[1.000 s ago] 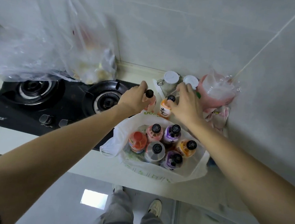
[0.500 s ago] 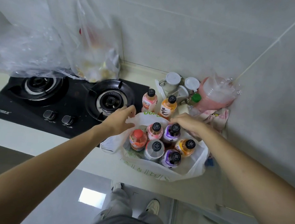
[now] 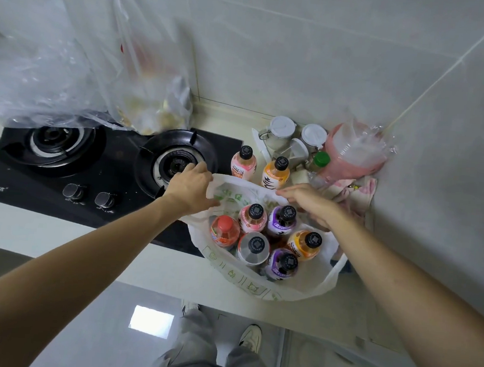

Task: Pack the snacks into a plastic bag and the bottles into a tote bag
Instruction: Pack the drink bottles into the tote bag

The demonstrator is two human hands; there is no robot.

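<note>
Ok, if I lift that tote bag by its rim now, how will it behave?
The tote bag looks like soft cloth, its rim folding under the left hand, so it will likely sag. Six upright bottles inside, such as the red-capped bottle, probably make it heavy; they may lean together.

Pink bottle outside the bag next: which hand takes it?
Probably left. The left hand grips the tote bag rim just below the pink bottle; the right hand sits nearer the orange bottle.
</note>
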